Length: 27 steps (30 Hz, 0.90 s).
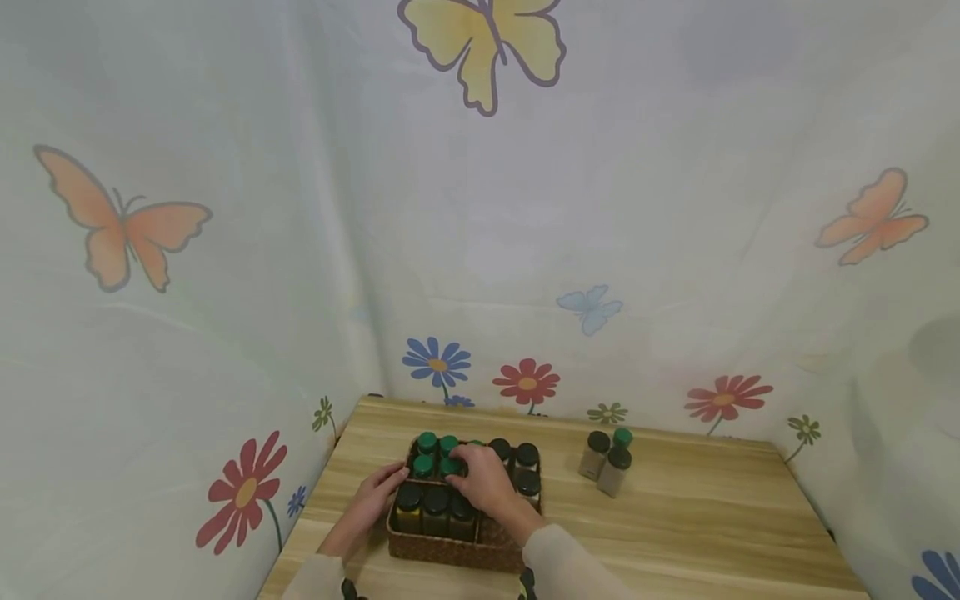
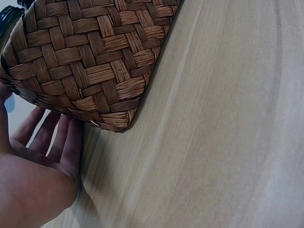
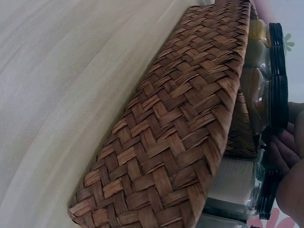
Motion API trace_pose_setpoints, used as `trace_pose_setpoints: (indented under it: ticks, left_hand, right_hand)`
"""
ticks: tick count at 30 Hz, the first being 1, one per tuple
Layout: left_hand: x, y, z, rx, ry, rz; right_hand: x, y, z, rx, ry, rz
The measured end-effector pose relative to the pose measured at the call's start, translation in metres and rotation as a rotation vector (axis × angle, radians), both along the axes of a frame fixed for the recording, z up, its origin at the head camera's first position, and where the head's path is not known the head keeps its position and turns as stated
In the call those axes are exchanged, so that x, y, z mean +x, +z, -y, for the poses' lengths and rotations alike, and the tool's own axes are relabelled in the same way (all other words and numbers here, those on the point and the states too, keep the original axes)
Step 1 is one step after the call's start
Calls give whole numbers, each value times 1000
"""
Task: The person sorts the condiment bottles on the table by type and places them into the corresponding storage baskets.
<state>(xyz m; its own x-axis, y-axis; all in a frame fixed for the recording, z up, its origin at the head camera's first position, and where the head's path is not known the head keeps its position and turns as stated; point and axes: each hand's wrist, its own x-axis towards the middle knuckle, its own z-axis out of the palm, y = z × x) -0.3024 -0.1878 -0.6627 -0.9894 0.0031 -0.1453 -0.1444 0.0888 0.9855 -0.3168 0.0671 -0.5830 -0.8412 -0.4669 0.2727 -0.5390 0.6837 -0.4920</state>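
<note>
A woven brown basket (image 1: 435, 548) with compartments stands on the wooden table. Its back left part holds several green-capped jars (image 1: 423, 465); black-capped jars (image 1: 436, 502) fill the front left, and more black-capped jars (image 1: 527, 455) stand at the right. My left hand (image 1: 372, 498) rests against the basket's left side, fingers extended along the weave, as the left wrist view also shows. Reaching over the basket, my right hand (image 1: 487, 482) has thumb and fingers around a green cap (image 1: 451, 467) in the back part. The right hand's other fingers hide the jars behind it.
To the right of the basket, two black-capped jars (image 1: 614, 474) and a green-capped jar (image 1: 622, 437) stand close together on the table (image 1: 697, 508). A white cloth (image 1: 637, 208) printed with butterflies and flowers hangs around the table's back and sides.
</note>
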Motion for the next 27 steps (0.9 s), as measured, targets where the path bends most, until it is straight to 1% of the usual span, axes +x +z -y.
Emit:
trace_pose_setpoints:
  ticks: [7, 10, 13, 15, 17, 19, 21, 24, 27]
  left_hand:
    - [0, -1, 0, 7, 8, 5]
    - [0, -2, 0, 8, 9, 7]
    - [0, -1, -1, 8, 7, 9]
    - [1, -1, -1, 14, 7, 18]
    - [1, 0, -1, 16, 6, 20]
    - [0, 0, -1, 11, 5, 14]
    - [0, 0, 0, 15, 17, 18]
    - [-1, 0, 1, 9, 19, 13]
    - [-1, -2, 1, 9, 4, 17]
  right_hand:
    - [0, 4, -1, 3, 19, 44]
    - [1, 8, -7, -39, 29, 63]
    - [0, 14, -20, -76, 43, 53]
    - [-1, 21, -32, -91, 46, 43]
    - [-3, 29, -48, -105, 44, 13]
    - [-7, 37, -66, -141, 43, -7]
    - [-11, 45, -85, -183, 32, -29]
    - [-17, 56, -117, -218, -12, -54]
    - [-21, 63, -150, -200, -77, -100]
